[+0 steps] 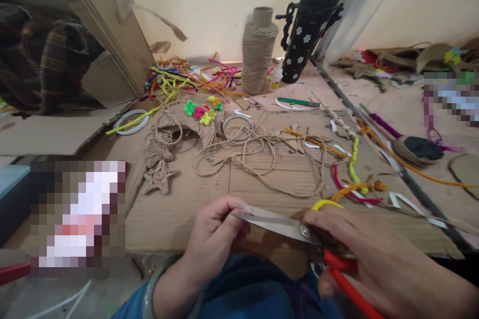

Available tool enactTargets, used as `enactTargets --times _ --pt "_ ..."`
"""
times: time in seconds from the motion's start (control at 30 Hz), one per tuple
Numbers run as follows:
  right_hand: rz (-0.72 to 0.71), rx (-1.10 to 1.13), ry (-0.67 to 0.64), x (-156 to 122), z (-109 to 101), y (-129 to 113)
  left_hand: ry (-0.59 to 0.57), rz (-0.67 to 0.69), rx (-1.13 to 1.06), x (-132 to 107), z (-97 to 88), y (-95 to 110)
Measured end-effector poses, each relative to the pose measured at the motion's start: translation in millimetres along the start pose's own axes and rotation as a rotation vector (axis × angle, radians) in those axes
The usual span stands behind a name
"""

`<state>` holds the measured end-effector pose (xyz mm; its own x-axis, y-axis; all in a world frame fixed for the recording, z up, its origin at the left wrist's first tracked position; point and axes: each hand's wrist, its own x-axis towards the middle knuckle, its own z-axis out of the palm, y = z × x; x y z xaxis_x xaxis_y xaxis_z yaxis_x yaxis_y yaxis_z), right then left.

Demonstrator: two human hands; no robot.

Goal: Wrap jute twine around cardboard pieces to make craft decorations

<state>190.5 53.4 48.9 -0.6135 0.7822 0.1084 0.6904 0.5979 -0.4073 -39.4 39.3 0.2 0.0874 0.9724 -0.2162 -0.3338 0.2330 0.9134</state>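
My right hand (374, 244) grips a pair of scissors (280, 224) with red handles, their blades pointing left and slightly apart. The blade tips reach the thumb and fingers of my left hand (215, 237). That hand is closed in a pinch, and what it holds, if anything, is hidden. Beyond my hands, loose twine (262, 174) lies looped over the cardboard. It trails near a crescent of coiled twine (179, 117) decorated with small bright flowers (204, 113). Two twine stars (160, 178) lie to the left of the loops.
A twine spool (258, 55) stands at the back beside a small glue bottle (276, 77) and a black flowered flask (305, 35). Colourful pipe cleaners (175, 84) are heaped at the back left. A green cutter (298, 102) and white tape rings (130, 122) lie about.
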Motion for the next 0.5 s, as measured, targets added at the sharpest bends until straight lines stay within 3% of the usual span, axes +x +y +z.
enactTargets --times 0.1,0.5 --pt "-0.061 -0.011 -0.055 -2.5 -0.3 2.5 -0.001 0.031 0.049 -0.3 -0.2 -0.5" --pt "-0.028 -0.018 -0.103 -4.9 -2.9 3.9 -0.043 0.066 0.129 -0.1 -2.2 -3.5"
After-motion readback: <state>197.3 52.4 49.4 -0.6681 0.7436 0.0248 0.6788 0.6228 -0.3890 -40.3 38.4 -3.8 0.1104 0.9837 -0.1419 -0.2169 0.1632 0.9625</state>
